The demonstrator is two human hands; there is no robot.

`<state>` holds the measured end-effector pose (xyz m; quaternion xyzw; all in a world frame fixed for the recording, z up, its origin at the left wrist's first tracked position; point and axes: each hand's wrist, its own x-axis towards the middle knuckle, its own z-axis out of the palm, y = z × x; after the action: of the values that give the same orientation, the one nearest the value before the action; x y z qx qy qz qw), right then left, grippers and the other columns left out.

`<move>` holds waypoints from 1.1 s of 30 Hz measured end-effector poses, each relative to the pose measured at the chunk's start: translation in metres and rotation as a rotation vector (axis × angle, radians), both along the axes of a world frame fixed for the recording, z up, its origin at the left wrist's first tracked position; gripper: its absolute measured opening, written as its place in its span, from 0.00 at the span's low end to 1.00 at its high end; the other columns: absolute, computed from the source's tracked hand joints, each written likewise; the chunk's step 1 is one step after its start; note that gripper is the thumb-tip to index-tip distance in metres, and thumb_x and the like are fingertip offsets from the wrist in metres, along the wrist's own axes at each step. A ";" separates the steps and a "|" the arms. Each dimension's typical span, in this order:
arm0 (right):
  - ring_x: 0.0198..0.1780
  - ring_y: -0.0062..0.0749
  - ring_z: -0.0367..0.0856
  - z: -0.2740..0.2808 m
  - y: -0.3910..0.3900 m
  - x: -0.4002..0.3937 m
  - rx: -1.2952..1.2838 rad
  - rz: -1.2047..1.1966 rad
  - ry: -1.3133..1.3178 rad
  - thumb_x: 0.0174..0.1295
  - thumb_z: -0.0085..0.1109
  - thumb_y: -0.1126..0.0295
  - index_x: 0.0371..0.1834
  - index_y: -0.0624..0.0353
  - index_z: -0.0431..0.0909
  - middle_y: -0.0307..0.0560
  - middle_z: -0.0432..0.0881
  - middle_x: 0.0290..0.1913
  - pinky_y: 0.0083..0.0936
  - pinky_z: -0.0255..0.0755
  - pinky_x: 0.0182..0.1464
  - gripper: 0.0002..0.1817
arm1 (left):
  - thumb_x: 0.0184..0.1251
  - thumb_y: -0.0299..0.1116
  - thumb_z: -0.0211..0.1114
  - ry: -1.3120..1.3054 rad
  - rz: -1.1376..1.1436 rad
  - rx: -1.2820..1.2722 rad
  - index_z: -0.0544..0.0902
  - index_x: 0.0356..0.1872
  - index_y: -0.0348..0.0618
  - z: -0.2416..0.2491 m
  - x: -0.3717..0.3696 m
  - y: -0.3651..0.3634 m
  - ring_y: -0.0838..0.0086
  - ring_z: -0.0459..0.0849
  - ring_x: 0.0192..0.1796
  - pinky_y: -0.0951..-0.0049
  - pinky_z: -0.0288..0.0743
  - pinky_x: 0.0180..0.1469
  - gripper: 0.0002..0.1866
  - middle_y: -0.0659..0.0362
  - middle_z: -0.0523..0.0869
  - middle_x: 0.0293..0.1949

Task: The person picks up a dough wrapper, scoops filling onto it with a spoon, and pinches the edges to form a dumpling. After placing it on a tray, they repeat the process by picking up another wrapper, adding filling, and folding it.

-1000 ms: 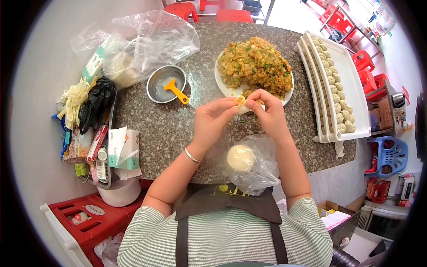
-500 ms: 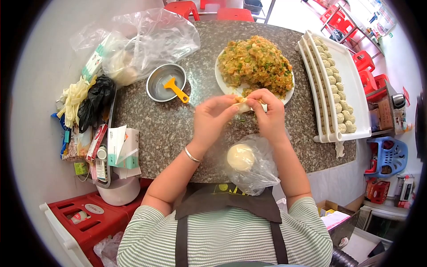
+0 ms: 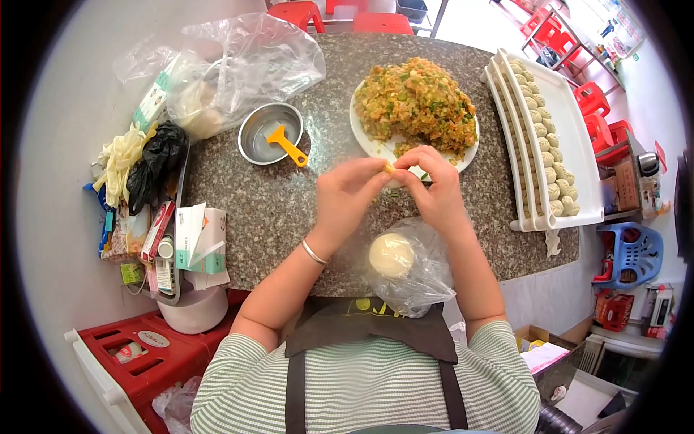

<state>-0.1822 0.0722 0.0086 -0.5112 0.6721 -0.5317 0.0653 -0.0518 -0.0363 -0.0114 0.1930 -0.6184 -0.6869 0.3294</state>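
Note:
At the near edge of a heaped plate, my left hand point(image 3: 350, 194) and my right hand point(image 3: 435, 189) meet, their thumbs and fingers pinched together. Between the fingertips shows a small pale bit of a filled dough wrapper point(image 3: 389, 167); my fingers cover most of it. The white plate point(image 3: 359, 134) bears a big mound of chopped filling point(image 3: 416, 101) with orange and green bits. Closer to my apron, a smooth ball of dough point(image 3: 391, 255) sits in a clear plastic bag point(image 3: 423, 283), below both hands.
Stacked white trays point(image 3: 578, 145) of pleated dumplings point(image 3: 547, 145) stand on the right. A steel bowl point(image 3: 249, 137) with a yellow-handled scraper point(image 3: 289, 148) lies left of the plate. Plastic bags point(image 3: 275, 54), boxes point(image 3: 201, 239) and gloves point(image 3: 119, 163) crowd the left side.
The dough wrapper showed wider between my hands before. Now my fingertips are closer together and hide most of it. The other things have stayed in place.

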 end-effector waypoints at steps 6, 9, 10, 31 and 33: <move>0.38 0.30 0.77 0.001 0.002 -0.006 0.033 -0.021 -0.136 0.61 0.63 0.74 0.33 0.66 0.78 0.45 0.80 0.34 0.24 0.70 0.43 0.06 | 0.62 0.21 0.68 0.014 -0.066 -0.100 0.87 0.42 0.34 -0.005 -0.001 -0.005 0.72 0.85 0.48 0.74 0.80 0.51 0.08 0.52 0.87 0.48; 0.38 0.30 0.77 0.002 0.001 -0.009 0.074 0.040 -0.157 0.62 0.63 0.73 0.33 0.66 0.78 0.44 0.80 0.34 0.24 0.70 0.43 0.06 | 0.62 0.21 0.68 0.070 -0.107 -0.091 0.87 0.42 0.33 -0.005 -0.001 -0.005 0.72 0.85 0.48 0.74 0.80 0.51 0.07 0.52 0.87 0.47; 0.38 0.30 0.77 0.001 0.000 -0.009 0.053 0.065 -0.113 0.61 0.63 0.73 0.33 0.65 0.78 0.45 0.80 0.34 0.24 0.70 0.43 0.06 | 0.63 0.20 0.67 0.090 -0.114 -0.092 0.87 0.42 0.33 -0.005 -0.001 -0.005 0.72 0.85 0.48 0.74 0.80 0.51 0.07 0.53 0.87 0.47; 0.39 0.39 0.80 -0.004 -0.003 0.003 -0.027 -0.050 -0.115 0.60 0.62 0.75 0.34 0.65 0.79 0.50 0.81 0.34 0.29 0.72 0.44 0.04 | 0.58 0.24 0.71 0.023 0.102 -0.275 0.87 0.40 0.38 0.004 -0.001 0.004 0.72 0.86 0.43 0.74 0.81 0.44 0.08 0.53 0.85 0.49; 0.39 0.39 0.80 -0.005 -0.003 0.002 -0.025 -0.043 -0.086 0.60 0.62 0.75 0.33 0.65 0.79 0.50 0.81 0.34 0.29 0.72 0.44 0.04 | 0.58 0.24 0.71 -0.003 0.106 -0.414 0.87 0.39 0.38 0.008 0.000 0.003 0.71 0.86 0.43 0.74 0.81 0.44 0.08 0.53 0.85 0.49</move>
<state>-0.1800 0.0689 0.0035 -0.4739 0.6729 -0.5629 0.0761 -0.0513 -0.0330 -0.0038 0.1546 -0.7356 -0.5269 0.3967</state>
